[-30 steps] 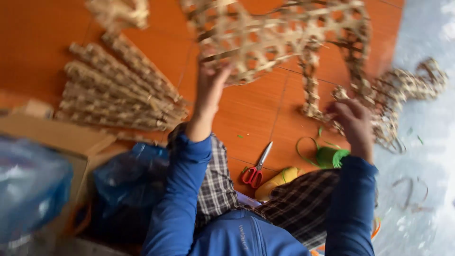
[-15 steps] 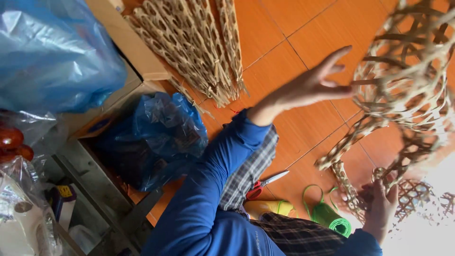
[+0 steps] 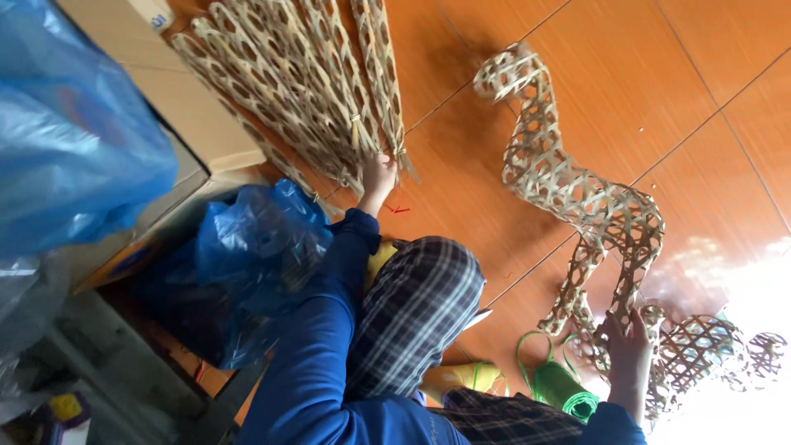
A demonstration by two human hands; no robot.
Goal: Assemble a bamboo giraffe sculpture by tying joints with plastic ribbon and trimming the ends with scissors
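Reaching with left hand (image 3: 377,175) to near end of bundle of flat woven pale bamboo lattice strips (image 3: 305,91), fingers closing on one strip; bundle long axis runs away from fingers toward cardboard box (image 3: 194,124); right hand (image 3: 626,350), well apart from bundle, grasping openwork woven bamboo animal-shaped frame (image 3: 577,198)

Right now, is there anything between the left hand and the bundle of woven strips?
Nothing visible: the left hand already touches the lower end of the bundle of woven strips on the orange floor.
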